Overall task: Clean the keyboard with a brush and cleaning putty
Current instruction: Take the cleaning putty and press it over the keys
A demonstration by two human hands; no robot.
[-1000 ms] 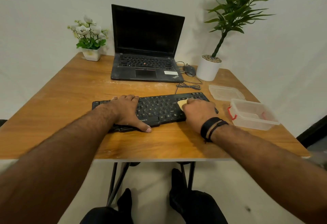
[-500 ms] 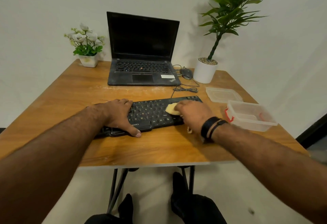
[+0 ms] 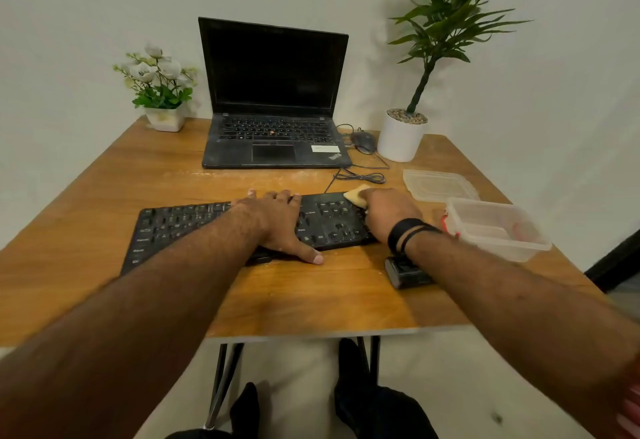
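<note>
tabletop [image 3: 104, 203]: a wooden top that carried everything here.
laptop [image 3: 273, 92]: stood open at the back, its screen dark.
tall plant [image 3: 403, 137]: sat in a white pot at the back right, beside a mouse [image 3: 363, 140].
keyboard [image 3: 180, 227]: black, lay across the front middle of the tabletop.
container [image 3: 498, 230]: clear plastic, stood to the right of the keyboard, with its lid [image 3: 438, 184] just behind.
left hand [image 3: 277, 220]: lay flat on the middle keys, fingers straight, holding nothing.
right hand [image 3: 389, 210]: its grip was curled round the putty at the keyboard's far right corner.
putty [image 3: 356, 194]: a pale yellow lump pressed on the keys there.
</note>
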